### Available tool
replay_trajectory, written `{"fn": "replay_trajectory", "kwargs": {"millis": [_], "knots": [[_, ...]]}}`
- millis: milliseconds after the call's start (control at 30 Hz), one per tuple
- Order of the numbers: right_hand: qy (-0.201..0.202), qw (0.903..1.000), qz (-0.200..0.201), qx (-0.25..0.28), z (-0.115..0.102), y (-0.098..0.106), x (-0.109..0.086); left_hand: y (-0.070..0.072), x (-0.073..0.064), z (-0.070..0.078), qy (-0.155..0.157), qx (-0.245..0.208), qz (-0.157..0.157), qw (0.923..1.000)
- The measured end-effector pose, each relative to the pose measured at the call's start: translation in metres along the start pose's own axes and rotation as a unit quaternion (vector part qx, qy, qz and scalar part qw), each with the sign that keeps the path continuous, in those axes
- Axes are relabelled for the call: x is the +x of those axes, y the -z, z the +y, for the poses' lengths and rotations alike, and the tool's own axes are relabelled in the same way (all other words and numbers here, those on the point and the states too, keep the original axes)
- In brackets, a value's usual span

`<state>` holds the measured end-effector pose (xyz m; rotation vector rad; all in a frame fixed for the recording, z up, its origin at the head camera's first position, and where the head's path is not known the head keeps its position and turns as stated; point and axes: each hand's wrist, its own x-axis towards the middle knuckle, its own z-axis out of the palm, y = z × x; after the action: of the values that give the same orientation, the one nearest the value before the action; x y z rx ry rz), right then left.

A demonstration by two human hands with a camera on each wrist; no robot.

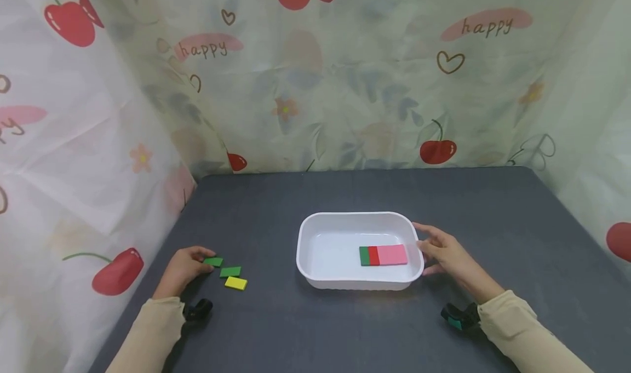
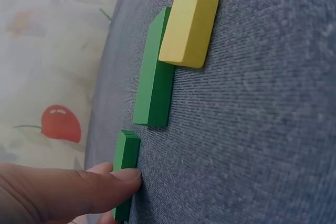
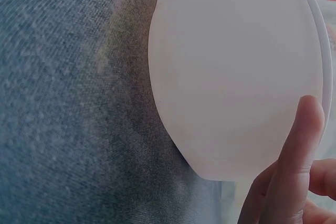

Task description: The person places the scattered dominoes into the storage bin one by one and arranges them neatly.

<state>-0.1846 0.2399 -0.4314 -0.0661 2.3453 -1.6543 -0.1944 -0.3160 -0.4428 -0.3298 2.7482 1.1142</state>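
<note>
My left hand [image 1: 183, 269] pinches a small green block [image 1: 213, 262] between thumb and fingers at the left of the table. In the left wrist view the thumb lies across that block's near side. A second green block [image 2: 152, 77] lies just beyond it, and a yellow block [image 2: 193, 22] sits against that one. On the right, my right hand [image 1: 451, 258] rests its spread fingers on the outer right end of a white plastic tray [image 1: 340, 284]. In the right wrist view a fingertip [image 3: 310, 108] lies against the tray's outer wall near the rim.
Inside the tray, a green piece [image 1: 364, 256], a red piece [image 1: 373, 256] and a larger pink piece [image 1: 392, 254] lie side by side in a row. The dark grey table [image 1: 276, 329] meets a printed curtain [image 1: 345, 88] at the back and left.
</note>
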Motion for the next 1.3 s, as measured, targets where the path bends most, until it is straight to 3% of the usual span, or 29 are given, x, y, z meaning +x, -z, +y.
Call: {"fn": "replay_trajectory", "kwargs": {"millis": [733,1100,1300], "knots": [[0.007,0.9999,0.009,0.002,-0.002,-0.003,-0.003,-0.01,0.008,0.013,0.031,0.012,0.002,0.9994],[-0.004,0.9999,0.008,-0.004,-0.001,-0.002,-0.003,-0.019,0.003,0.023,0.029,-0.027,-0.007,0.9992],[0.003,1.0,0.006,-0.001,-0.002,-0.003,-0.004,-0.024,0.002,0.028,0.023,-0.049,-0.033,0.998]]}}
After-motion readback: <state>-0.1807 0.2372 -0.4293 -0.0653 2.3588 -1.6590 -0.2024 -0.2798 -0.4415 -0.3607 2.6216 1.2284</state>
